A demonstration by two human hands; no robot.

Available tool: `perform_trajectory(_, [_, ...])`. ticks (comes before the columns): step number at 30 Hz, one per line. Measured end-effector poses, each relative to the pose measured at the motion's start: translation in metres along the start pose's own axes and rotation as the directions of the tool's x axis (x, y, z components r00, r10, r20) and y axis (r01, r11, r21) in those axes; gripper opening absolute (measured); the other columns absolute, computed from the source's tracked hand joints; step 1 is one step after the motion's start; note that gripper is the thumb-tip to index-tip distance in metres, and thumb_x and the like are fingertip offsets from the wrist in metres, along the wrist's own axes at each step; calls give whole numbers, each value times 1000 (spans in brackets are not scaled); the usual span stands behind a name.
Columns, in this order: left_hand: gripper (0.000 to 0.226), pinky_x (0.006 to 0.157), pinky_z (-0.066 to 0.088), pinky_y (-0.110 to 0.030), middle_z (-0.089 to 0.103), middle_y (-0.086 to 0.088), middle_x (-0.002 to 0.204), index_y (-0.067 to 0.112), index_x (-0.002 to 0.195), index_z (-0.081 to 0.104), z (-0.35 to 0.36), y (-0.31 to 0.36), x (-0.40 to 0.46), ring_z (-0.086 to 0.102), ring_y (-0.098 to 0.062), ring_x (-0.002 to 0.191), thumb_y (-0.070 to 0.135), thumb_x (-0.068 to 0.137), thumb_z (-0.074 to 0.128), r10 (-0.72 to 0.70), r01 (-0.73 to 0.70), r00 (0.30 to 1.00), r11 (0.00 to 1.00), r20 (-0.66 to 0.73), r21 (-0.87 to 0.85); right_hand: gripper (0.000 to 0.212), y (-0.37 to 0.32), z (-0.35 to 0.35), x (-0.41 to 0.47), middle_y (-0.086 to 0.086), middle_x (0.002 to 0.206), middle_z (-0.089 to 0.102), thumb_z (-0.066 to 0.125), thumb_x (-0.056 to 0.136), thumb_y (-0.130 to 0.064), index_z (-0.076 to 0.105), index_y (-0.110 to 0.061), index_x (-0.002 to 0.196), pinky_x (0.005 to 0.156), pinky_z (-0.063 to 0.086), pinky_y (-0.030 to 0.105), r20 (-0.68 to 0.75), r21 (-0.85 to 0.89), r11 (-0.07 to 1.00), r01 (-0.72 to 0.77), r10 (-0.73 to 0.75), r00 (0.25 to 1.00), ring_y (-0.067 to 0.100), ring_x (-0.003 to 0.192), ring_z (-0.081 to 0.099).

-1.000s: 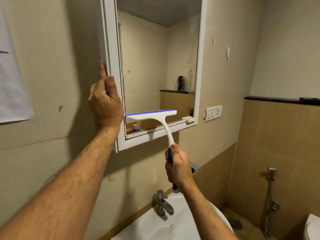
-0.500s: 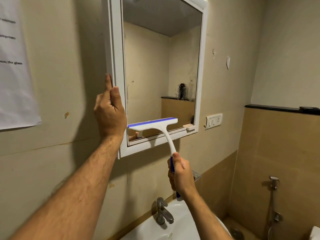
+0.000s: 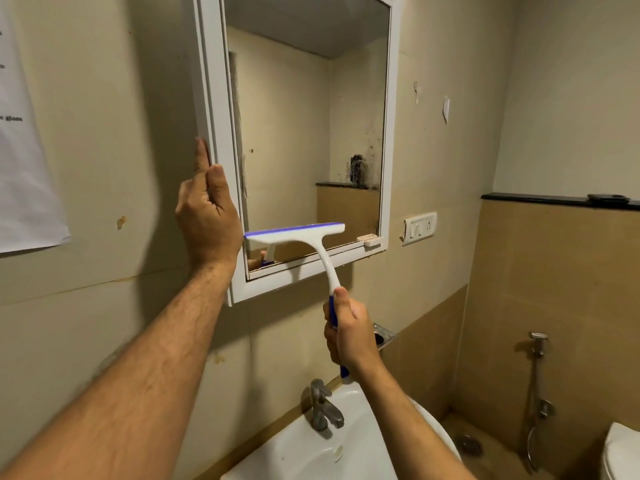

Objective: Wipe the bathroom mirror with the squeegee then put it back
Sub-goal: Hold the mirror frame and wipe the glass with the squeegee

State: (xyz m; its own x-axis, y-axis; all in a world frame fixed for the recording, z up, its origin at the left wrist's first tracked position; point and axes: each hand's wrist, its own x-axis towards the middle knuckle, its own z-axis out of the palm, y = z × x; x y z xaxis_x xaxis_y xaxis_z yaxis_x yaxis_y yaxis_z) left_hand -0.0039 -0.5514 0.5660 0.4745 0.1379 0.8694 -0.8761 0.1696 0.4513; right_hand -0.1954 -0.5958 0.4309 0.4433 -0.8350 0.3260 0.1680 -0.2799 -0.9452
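The white-framed bathroom mirror (image 3: 311,116) hangs on the wall ahead. My right hand (image 3: 349,336) grips the blue handle of a white squeegee (image 3: 298,235), whose blue-edged blade lies flat against the lower left part of the glass. My left hand (image 3: 207,216) holds the left edge of the mirror frame, its index finger pointing up along the side and its thumb lying on the frame's front. The handle's lower end pokes out below my right fist.
A white sink (image 3: 311,452) with a metal tap (image 3: 323,407) sits below the mirror. A metal holder (image 3: 382,336) is fixed to the wall behind my right hand. A switch plate (image 3: 419,228), a hand sprayer (image 3: 536,344) and a toilet (image 3: 621,452) stand to the right.
The view has tilted up, showing more of the mirror's top. The squeegee blade stays low on the glass and my left hand keeps its hold on the frame.
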Motion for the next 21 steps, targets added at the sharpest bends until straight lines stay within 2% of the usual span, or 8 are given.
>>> perform_trajectory(2, [44, 71, 39, -24, 59, -16, 82, 23, 145, 44, 1, -2, 0, 45, -10, 70, 38, 104, 36, 1, -1, 1000, 1000, -7, -8, 45, 17, -2, -7, 1, 52, 38, 33, 100, -43, 49, -9, 75, 40, 27, 24, -6, -28, 1000, 10, -10, 1000, 9, 38, 31])
perform_trajectory(5, [43, 72, 39, -24, 60, -15, 83, 22, 145, 45, 1, -4, -1, 49, -14, 74, 36, 105, 37, 11, -11, 1000, 1000, -7, -22, 46, 36, -7, -16, 4, 54, 38, 35, 99, -43, 51, -8, 74, 40, 26, 23, -25, -76, 997, -13, 11, 1000, 8, 38, 32])
perform_trajectory(12, [44, 67, 32, -13, 59, -13, 84, 24, 145, 44, -1, -2, -3, 41, -2, 69, 39, 104, 36, -2, 3, 1000, 1000, 5, -6, 43, 4, -9, 6, -1, 53, 40, 34, 99, -45, 49, -11, 78, 39, 30, 22, -19, -61, 997, 40, -42, 999, 7, 39, 33])
perform_trajectory(17, [45, 69, 34, -17, 59, -14, 82, 23, 145, 45, 1, -4, -2, 43, -6, 70, 39, 104, 36, 6, -6, 1000, 1000, -3, -4, 46, 28, -8, -7, 0, 51, 38, 34, 100, -44, 50, -8, 75, 40, 27, 22, -3, -69, 998, 8, -8, 1000, 9, 38, 31])
perform_trajectory(21, [45, 70, 33, -15, 58, -16, 81, 23, 145, 45, 1, -5, -2, 39, -2, 69, 39, 104, 36, 4, -5, 1000, 1000, -12, -3, 46, 35, -10, -12, -2, 50, 38, 36, 99, -45, 49, -11, 72, 41, 27, 22, -17, -91, 996, 20, -21, 1000, 9, 39, 31])
